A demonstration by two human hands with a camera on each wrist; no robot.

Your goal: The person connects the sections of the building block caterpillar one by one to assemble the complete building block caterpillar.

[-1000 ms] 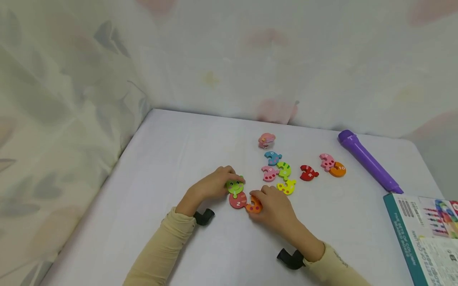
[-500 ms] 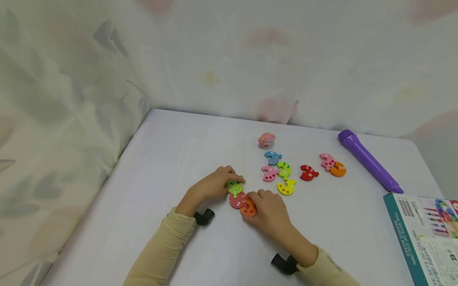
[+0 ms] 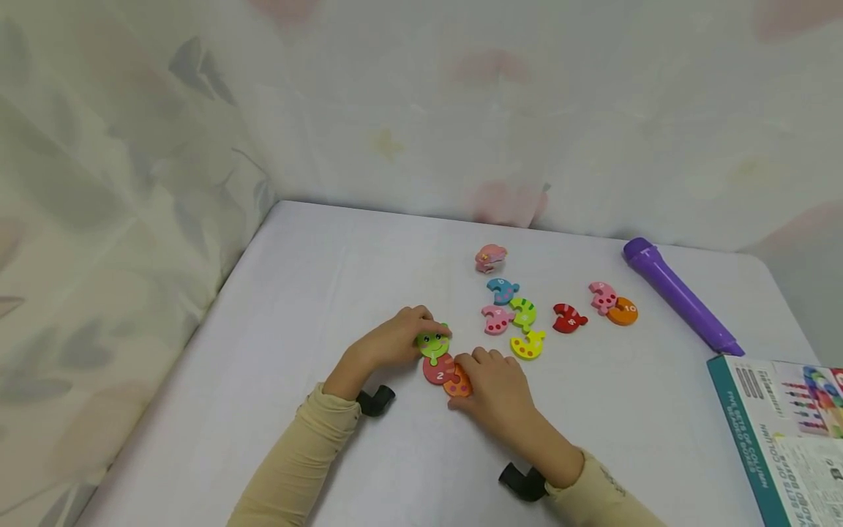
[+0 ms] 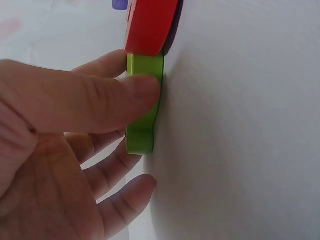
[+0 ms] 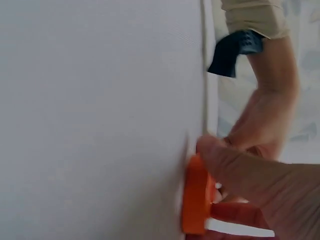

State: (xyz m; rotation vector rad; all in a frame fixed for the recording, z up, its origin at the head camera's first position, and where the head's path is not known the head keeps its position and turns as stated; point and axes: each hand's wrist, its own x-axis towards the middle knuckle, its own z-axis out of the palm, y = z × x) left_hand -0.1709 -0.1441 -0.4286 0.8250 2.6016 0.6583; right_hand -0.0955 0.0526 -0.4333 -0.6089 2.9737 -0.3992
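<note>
My left hand [image 3: 399, 338] pinches the green caterpillar-head puzzle piece [image 3: 432, 344] by its edges; the left wrist view shows the thumb [image 4: 142, 92] on its green side. Joined below the head is a red puzzle piece [image 3: 436, 369] marked 2. An orange spotted puzzle piece [image 3: 459, 383] lies against the red one's lower right, held between the thumb and fingers of my right hand [image 3: 495, 384]. Up close in the right wrist view, the orange piece [image 5: 196, 197] stays flat against the white table. Whether its notch is fully seated round the red knob is hard to tell.
Several numbered puzzle pieces, blue, pink, green and yellow [image 3: 527, 345], lie beyond my right hand. Farther right are a red piece [image 3: 569, 319], a pink one and an orange one [image 3: 622, 312]. A purple microphone-shaped toy [image 3: 681, 296], a box [image 3: 780, 439] and a pink clip [image 3: 490, 258] sit around them.
My right hand has moved left with the orange piece, bringing it up against the red piece, and has barely moved over the last half second. The left hand keeps its place on the green head.
</note>
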